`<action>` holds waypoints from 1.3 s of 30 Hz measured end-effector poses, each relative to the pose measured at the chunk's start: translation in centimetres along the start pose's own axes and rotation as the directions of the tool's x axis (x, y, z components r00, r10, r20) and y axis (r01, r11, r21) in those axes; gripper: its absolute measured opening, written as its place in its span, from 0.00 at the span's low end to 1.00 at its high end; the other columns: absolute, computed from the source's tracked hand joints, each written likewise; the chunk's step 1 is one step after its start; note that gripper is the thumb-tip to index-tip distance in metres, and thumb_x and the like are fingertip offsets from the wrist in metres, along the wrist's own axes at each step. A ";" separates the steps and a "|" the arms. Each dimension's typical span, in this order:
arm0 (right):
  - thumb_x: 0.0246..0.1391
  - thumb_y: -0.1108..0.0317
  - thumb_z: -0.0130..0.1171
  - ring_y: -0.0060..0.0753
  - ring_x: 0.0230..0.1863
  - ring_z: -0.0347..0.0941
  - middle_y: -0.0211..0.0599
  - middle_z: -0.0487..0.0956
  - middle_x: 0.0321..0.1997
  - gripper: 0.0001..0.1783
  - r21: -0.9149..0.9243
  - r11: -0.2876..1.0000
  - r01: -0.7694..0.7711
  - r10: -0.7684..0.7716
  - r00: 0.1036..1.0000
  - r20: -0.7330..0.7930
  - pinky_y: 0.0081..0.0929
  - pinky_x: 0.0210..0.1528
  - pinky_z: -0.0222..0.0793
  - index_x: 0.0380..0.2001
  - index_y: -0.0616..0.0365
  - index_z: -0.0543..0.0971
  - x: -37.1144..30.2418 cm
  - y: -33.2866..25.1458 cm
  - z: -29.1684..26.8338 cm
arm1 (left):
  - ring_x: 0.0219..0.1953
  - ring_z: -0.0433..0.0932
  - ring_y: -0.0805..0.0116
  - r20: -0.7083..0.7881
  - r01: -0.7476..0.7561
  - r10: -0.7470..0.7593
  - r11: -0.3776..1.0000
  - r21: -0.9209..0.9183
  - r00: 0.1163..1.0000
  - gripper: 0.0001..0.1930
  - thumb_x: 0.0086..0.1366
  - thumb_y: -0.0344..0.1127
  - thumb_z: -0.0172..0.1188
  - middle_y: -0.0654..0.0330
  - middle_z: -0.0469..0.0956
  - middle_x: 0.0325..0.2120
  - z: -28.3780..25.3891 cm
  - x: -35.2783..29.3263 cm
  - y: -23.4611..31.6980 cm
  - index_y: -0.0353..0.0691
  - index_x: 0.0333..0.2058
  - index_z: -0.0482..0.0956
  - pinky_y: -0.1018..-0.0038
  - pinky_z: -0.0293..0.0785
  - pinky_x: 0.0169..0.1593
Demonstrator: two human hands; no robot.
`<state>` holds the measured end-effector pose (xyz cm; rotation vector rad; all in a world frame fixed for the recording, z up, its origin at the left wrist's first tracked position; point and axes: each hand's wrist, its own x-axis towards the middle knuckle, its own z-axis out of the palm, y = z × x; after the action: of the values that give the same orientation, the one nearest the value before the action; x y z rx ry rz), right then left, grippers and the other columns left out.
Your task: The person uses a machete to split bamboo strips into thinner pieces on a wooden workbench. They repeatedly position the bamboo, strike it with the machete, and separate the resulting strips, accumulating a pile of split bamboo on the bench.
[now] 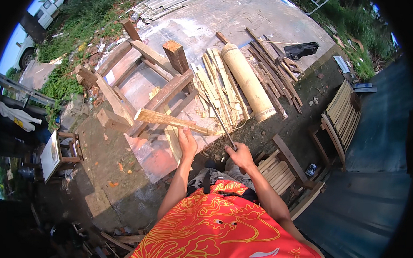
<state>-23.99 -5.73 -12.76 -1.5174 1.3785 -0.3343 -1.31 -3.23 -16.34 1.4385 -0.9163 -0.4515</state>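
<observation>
My left hand is closed around a pale wooden stick, thick and rounded at its left end and thinner toward the right. The stick lies level in front of me, over the near edge of an upturned wooden frame. In my right hand is the handle of a long, narrow knife. Its dark blade points away and to the left, passing close to the stick's thin end. Beyond it lie split bamboo strips in a loose pile.
A thick bamboo pole lies right of the strips, beside dark wooden slats and a handsaw. Bamboo-slat seats stand at the right near a blue metal sheet. A small stool stands at left.
</observation>
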 end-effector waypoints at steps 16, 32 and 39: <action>0.58 0.63 0.69 0.14 0.15 0.65 0.23 0.73 0.17 0.15 0.586 0.735 0.342 -0.276 0.940 -0.201 0.20 0.18 0.59 0.41 0.64 0.82 -0.8 -15.6 -3.9 | 0.20 0.72 0.79 0.395 0.295 -0.235 0.950 -0.100 0.888 0.27 0.79 0.54 0.39 0.64 0.75 0.20 0.9 1.4 16.6 0.35 0.40 0.79 0.80 0.70 0.25; 0.59 0.63 0.66 0.16 0.15 0.67 0.26 0.75 0.17 0.12 0.549 0.766 0.334 -0.141 0.921 -0.363 0.21 0.19 0.61 0.32 0.62 0.81 -0.3 -12.5 -3.7 | 0.33 0.84 0.67 0.528 0.647 -0.450 0.711 -0.275 0.720 0.24 0.78 0.46 0.46 0.49 0.84 0.37 -0.1 -2.7 13.9 0.27 0.47 0.78 0.74 0.83 0.37; 0.62 0.65 0.63 0.17 0.15 0.67 0.26 0.73 0.17 0.11 0.524 0.766 0.373 -0.145 0.894 -0.425 0.21 0.18 0.63 0.31 0.62 0.77 -0.3 -11.8 -3.4 | 0.35 0.85 0.65 0.441 0.645 -0.487 0.675 -0.358 0.754 0.18 0.77 0.41 0.50 0.46 0.84 0.41 0.4 -3.6 13.8 0.28 0.46 0.77 0.74 0.83 0.38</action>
<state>-19.81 -9.14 -1.72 -1.1330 1.1605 -1.1714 -7.25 1.02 -4.09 1.1600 -0.4938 -1.3350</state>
